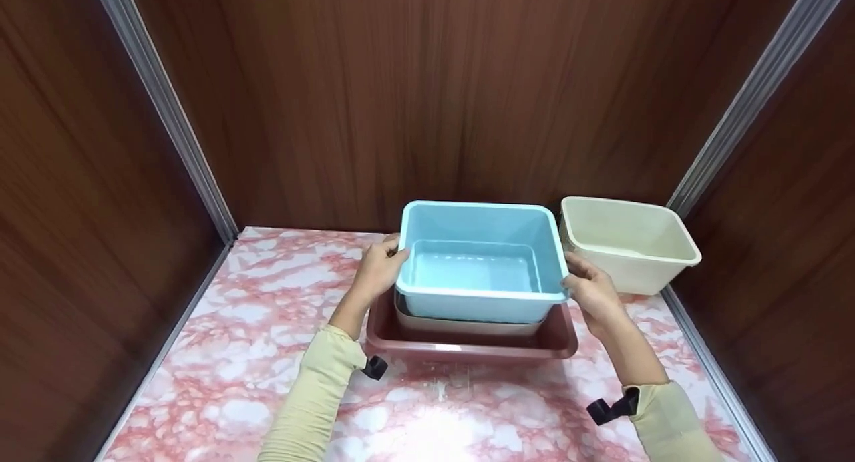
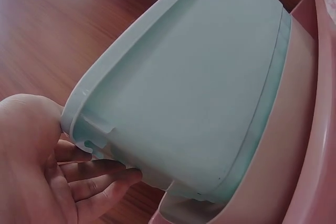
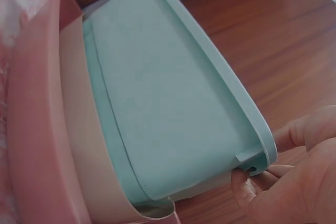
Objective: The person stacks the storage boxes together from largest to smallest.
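A light blue rectangular plastic basin (image 1: 481,268) is held at both short ends. My left hand (image 1: 381,268) grips its left rim, thumb on the rim and fingers underneath, as the left wrist view shows (image 2: 68,171). On the opposite end, my right hand (image 1: 591,292) pinches the rim, with fingertips below it in the right wrist view. The blue basin's bottom sits partly inside a beige basin (image 1: 467,326). That one stands within a larger dark red basin (image 1: 467,350) on the table. Most of the beige basin is hidden.
A cream basin (image 1: 641,268) stands at the back right, near the right hand. The table (image 1: 267,355) has a red-and-white marbled cover. Brown wood panels (image 1: 401,101) with metal corner strips enclose the back and both sides.
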A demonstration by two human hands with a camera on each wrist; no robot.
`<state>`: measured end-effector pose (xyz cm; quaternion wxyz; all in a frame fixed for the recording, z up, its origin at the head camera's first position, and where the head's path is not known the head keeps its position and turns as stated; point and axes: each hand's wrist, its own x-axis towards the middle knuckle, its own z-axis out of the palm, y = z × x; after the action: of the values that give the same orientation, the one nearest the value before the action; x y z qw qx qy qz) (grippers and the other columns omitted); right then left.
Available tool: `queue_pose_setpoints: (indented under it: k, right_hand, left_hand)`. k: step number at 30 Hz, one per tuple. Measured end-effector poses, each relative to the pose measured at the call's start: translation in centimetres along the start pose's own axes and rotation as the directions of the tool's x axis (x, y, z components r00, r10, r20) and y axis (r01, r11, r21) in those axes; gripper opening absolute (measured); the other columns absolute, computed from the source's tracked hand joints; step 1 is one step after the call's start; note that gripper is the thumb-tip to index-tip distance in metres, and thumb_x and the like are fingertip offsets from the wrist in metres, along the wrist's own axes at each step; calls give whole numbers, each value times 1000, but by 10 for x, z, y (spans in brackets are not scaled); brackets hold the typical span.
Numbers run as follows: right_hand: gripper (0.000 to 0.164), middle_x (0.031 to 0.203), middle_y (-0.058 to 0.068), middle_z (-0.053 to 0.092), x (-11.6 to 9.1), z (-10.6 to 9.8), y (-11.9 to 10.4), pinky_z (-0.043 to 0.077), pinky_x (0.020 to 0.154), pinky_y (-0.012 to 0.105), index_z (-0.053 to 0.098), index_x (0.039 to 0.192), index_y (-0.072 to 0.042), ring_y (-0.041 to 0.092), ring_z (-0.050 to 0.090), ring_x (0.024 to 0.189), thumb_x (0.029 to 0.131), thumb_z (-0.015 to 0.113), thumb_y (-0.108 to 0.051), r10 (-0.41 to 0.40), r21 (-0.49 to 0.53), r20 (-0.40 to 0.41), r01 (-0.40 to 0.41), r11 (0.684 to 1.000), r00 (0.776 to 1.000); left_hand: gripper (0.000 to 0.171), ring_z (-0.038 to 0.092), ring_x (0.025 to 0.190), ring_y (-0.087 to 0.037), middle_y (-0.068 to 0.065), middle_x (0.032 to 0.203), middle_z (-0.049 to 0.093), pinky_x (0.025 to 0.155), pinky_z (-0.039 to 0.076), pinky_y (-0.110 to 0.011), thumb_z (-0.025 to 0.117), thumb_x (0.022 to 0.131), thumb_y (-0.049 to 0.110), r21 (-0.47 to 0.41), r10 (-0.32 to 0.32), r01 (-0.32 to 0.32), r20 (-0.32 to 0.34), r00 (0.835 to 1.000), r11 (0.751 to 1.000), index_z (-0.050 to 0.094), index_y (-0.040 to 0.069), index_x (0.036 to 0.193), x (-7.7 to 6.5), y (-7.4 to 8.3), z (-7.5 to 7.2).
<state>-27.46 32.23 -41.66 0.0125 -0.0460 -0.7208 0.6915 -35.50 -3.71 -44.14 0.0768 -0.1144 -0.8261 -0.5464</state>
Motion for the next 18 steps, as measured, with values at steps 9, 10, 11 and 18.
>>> queue_pose_setpoints:
  k: [9, 10, 11, 18]
  right_hand:
    - [66, 146, 27, 35, 7, 0, 11, 39, 100, 36, 28, 149, 6, 34, 38, 125, 85, 42, 8, -1, -8, -2, 1, 1000, 1000]
    - [66, 146, 26, 35, 8, 1, 11, 39, 101, 37, 28, 149, 6, 34, 38, 126, 85, 42, 8, 3, -10, -3, -3, 1000, 1000]
    - [66, 146, 26, 35, 8, 1, 12, 38, 101, 37, 28, 149, 6, 34, 38, 126, 85, 42, 8, 8, -11, -6, -8, 1000, 1000]
    - [67, 147, 27, 33, 11, 3, 13, 36, 103, 40, 25, 150, 6, 34, 37, 126, 85, 42, 7, 18, -33, -7, -18, 999, 1000]
  left_hand:
    - [42, 59, 107, -18, -11, 123, 64, 92, 48, -38, 57, 98, 24, 58, -60, 59, 18, 998, 997, 58, 6, 135, 2, -4, 4]
    - [42, 59, 107, -18, -10, 123, 64, 92, 48, -38, 57, 98, 25, 67, -64, 63, 14, 998, 996, 58, 6, 135, 3, -5, 5]
    - [41, 60, 106, -19, -10, 122, 64, 92, 48, -38, 57, 97, 24, 72, -66, 66, 9, 998, 995, 59, 6, 134, 3, -6, 5]
    - [40, 59, 107, -20, -11, 123, 63, 93, 47, -38, 58, 97, 22, 69, -90, 90, -5, 996, 994, 59, 5, 133, 5, -11, 7]
